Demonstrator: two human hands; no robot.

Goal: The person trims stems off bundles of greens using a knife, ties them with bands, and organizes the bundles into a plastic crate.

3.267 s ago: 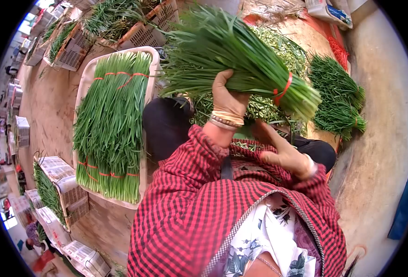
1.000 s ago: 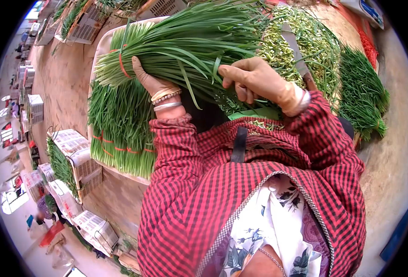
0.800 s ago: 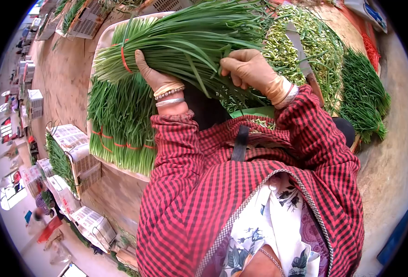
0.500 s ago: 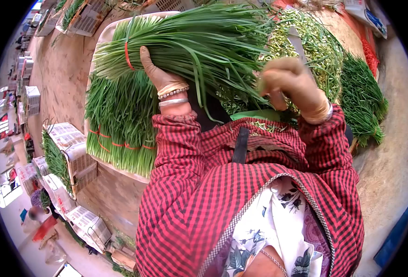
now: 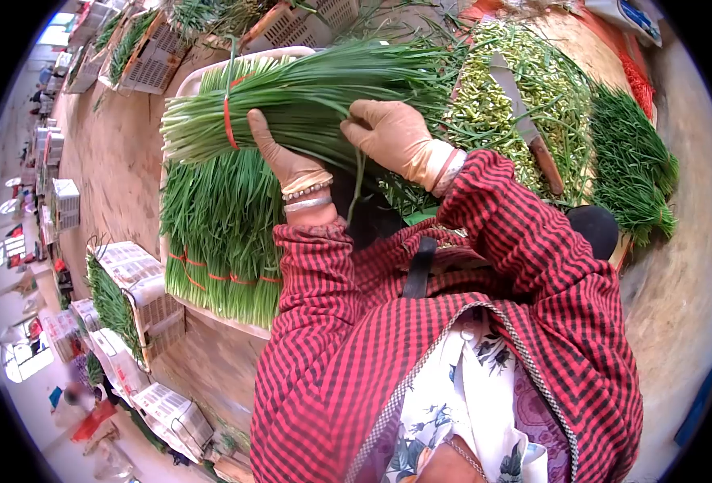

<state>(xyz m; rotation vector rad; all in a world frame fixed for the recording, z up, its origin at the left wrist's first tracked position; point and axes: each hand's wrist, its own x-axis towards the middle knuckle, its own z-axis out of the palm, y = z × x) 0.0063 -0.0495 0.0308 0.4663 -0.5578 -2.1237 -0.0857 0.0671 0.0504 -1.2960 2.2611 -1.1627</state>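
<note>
My left hand [image 5: 285, 161], gloved, supports a big bundle of garlic chives [image 5: 291, 92] from below, its thumb up along the near side and the other fingers hidden behind. A red band [image 5: 228, 125] circles the bundle near its pale stem ends, which point left. At the middle of the bundle's near side, my gloved right hand [image 5: 395, 137] has its fingers pinched on some loose chive leaves; a few strands hang below. Beneath the bundle, a pale crate [image 5: 180, 295] holds rows of banded chives [image 5: 219, 209]. A knife [image 5: 525, 121] with a wooden handle lies on cut stem ends.
Chopped stem ends [image 5: 485, 88] pile up at the right. Beyond them lie dark green chive bunches [image 5: 631, 161] and red netting [image 5: 636, 80]. More crates stand at the upper left [image 5: 153, 60] and lower left [image 5: 156, 322]. Several people are in the far left background.
My right hand has moved left from beside the cuttings to the bundle and now pinches leaves. The knife's handle has come into sight. The bundle sits slightly lower in view.
</note>
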